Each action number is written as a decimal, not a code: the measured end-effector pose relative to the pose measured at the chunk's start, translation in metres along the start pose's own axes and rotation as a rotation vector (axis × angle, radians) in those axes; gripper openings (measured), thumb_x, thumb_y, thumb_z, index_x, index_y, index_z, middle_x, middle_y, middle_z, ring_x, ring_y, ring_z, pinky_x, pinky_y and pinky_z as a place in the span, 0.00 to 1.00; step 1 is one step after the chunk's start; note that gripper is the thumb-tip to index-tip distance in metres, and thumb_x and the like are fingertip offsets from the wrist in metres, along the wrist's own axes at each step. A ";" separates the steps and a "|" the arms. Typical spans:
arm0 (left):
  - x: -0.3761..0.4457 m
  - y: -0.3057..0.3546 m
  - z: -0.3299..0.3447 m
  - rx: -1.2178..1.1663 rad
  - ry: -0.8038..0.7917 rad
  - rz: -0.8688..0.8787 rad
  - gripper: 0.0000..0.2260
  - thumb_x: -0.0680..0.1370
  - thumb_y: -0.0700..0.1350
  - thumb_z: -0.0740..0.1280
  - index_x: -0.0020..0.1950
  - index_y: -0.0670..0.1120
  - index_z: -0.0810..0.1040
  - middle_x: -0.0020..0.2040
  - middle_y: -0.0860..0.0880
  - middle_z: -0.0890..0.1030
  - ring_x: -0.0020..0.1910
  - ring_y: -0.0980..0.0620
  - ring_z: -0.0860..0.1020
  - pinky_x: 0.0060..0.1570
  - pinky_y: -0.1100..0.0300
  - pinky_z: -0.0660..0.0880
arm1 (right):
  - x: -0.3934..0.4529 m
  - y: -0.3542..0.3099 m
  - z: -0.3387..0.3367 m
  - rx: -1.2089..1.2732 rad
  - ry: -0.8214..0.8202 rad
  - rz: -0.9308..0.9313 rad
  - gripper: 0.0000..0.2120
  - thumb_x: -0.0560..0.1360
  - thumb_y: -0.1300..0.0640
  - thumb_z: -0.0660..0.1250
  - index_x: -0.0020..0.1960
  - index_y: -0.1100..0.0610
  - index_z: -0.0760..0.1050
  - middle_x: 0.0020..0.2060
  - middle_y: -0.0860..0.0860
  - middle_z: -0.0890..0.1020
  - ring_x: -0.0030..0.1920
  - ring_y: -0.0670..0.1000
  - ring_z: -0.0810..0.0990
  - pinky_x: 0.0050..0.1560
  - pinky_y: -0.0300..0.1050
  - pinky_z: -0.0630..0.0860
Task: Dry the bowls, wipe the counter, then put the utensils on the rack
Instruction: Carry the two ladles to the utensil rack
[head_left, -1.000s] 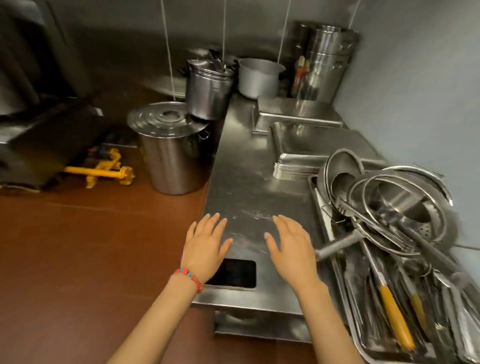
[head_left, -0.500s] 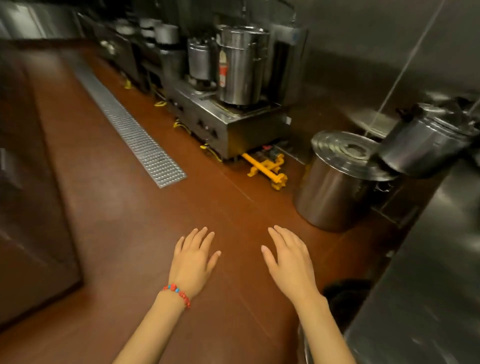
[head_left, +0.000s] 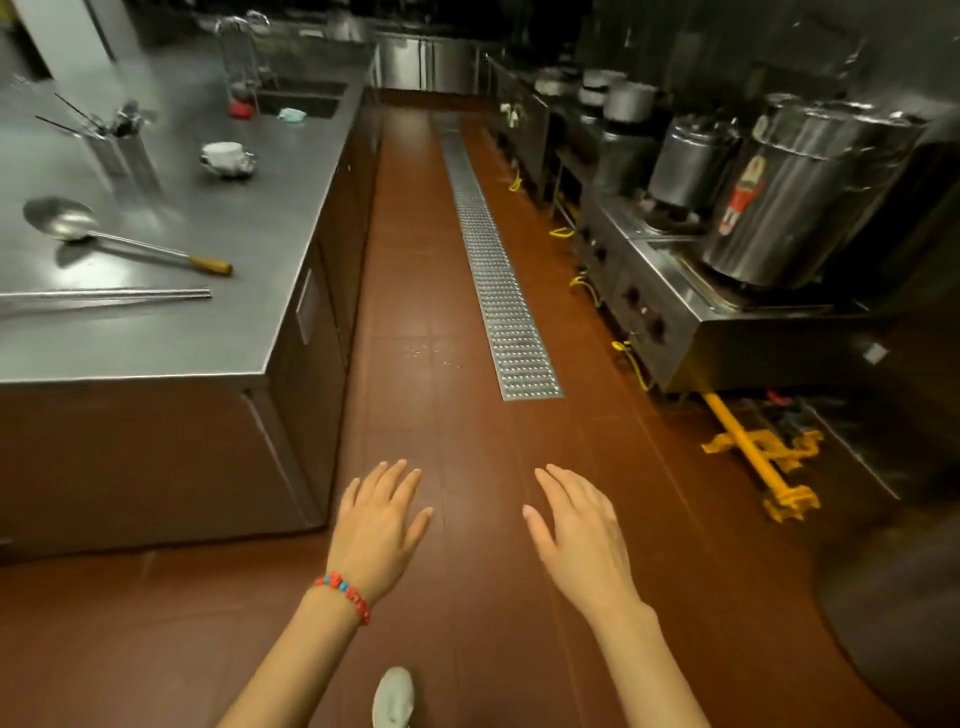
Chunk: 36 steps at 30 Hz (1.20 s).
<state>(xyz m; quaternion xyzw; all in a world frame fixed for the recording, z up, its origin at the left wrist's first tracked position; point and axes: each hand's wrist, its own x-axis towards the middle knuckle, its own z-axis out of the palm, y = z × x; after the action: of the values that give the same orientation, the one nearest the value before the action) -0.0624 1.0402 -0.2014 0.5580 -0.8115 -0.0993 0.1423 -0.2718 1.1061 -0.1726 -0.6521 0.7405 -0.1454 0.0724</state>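
hovering over the red-brown floor (head_left: 426, 291), both hands are empty: the left hand (head_left: 375, 530), with a beaded bracelet (head_left: 344, 592) at the wrist, and the right hand (head_left: 582, 535) are flat with fingers straight, palms down. on the steel counter (head_left: 218, 332) at left lie a ladle (head_left: 114, 236), long chopsticks (head_left: 104, 297) nearer, an upturned bowl (head_left: 226, 156) farther back and a utensil holder (head_left: 122, 148). a floor drain grate (head_left: 493, 270) runs down the middle, big steel pots (head_left: 800, 192) on the right.
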 end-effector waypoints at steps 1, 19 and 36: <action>0.020 -0.013 0.000 0.001 0.009 -0.010 0.23 0.79 0.53 0.57 0.72 0.48 0.62 0.74 0.48 0.62 0.74 0.49 0.57 0.71 0.51 0.52 | 0.024 -0.006 0.008 -0.001 -0.001 -0.016 0.23 0.79 0.47 0.54 0.72 0.52 0.61 0.72 0.49 0.66 0.73 0.48 0.60 0.73 0.46 0.54; 0.371 -0.159 -0.009 0.088 -0.018 -0.082 0.24 0.79 0.56 0.54 0.73 0.48 0.59 0.75 0.47 0.61 0.74 0.48 0.56 0.72 0.50 0.52 | 0.416 -0.054 0.058 0.072 -0.028 -0.105 0.24 0.79 0.46 0.53 0.73 0.51 0.58 0.72 0.47 0.64 0.73 0.46 0.59 0.72 0.42 0.51; 0.600 -0.296 -0.034 0.017 0.124 -0.477 0.26 0.75 0.56 0.53 0.56 0.39 0.79 0.55 0.38 0.81 0.53 0.39 0.80 0.50 0.45 0.77 | 0.771 -0.155 0.129 0.077 -0.229 -0.543 0.23 0.79 0.46 0.53 0.73 0.51 0.59 0.72 0.47 0.64 0.73 0.46 0.59 0.72 0.42 0.54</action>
<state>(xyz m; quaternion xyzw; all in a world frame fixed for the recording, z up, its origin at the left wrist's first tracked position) 0.0070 0.3743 -0.1924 0.7400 -0.6473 -0.0888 0.1594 -0.1940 0.3134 -0.1838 -0.8353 0.5198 -0.1129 0.1387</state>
